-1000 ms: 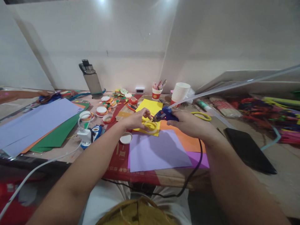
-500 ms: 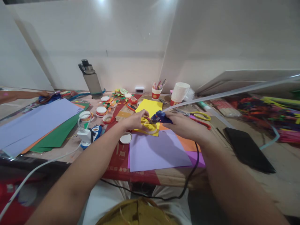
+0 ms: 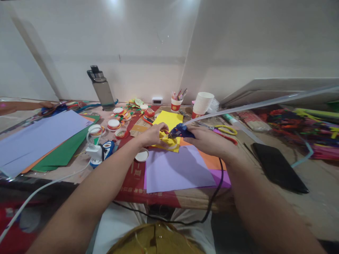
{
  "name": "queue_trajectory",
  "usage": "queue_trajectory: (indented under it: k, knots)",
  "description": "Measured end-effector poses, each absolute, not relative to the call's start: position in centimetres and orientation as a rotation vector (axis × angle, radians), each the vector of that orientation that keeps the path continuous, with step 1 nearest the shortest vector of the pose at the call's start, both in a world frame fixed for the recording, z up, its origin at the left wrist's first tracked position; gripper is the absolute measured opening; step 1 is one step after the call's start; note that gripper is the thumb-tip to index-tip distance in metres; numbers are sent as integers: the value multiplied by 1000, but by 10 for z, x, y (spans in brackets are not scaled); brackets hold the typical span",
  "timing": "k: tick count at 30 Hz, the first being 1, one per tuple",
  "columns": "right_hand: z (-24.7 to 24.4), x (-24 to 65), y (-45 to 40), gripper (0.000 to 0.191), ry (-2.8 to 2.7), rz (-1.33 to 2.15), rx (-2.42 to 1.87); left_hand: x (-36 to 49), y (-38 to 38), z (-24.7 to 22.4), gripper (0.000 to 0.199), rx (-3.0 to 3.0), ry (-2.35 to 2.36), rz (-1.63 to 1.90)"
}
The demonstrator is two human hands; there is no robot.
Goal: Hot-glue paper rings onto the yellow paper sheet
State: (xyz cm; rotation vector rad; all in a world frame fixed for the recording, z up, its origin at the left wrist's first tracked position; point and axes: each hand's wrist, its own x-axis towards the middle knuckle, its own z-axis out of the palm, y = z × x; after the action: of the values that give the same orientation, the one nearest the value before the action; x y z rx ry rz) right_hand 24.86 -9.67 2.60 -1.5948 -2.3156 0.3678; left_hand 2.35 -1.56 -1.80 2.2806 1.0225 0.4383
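Note:
My right hand is wrapped round a blue hot glue gun, with a long clear glue stick running out of its back to the upper right. The gun's nozzle points left, close to the fingertips of my left hand. Thumb and fingers of that left hand are curled round a small rounded piece with a thin rim, too small to make out. Both hands are over a yellow sheet, on which a pale curved strip shows. Beneath lie a purple sheet and an orange sheet.
Left are a round white lid, a power strip, paper sheets and a bottle. Behind stand a pencil cup and stacked cups. Right lie scissors and a black phone. Another person's hand is far left.
The view has shifted very slightly. Both hands and the glue gun keep nearly the same place over the yellow sheet.

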Motion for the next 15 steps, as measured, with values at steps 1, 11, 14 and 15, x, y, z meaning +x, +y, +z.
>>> queue_trajectory:
  k: [1,11,14,15]
  knots:
    - [26,248,-97,21,-2323,366,-1604,24,-16,-18,63,2287,1031,440]
    - [23,241,-96,21,-2328,359,-1628,23,-14,-25,58,2269,1055,452]
    - [19,239,-95,17,-2340,369,-1620,23,-14,-26,55,2282,1043,469]
    - [18,238,-94,16,-2345,370,-1623,23,-14,-26,54,2285,1048,471]
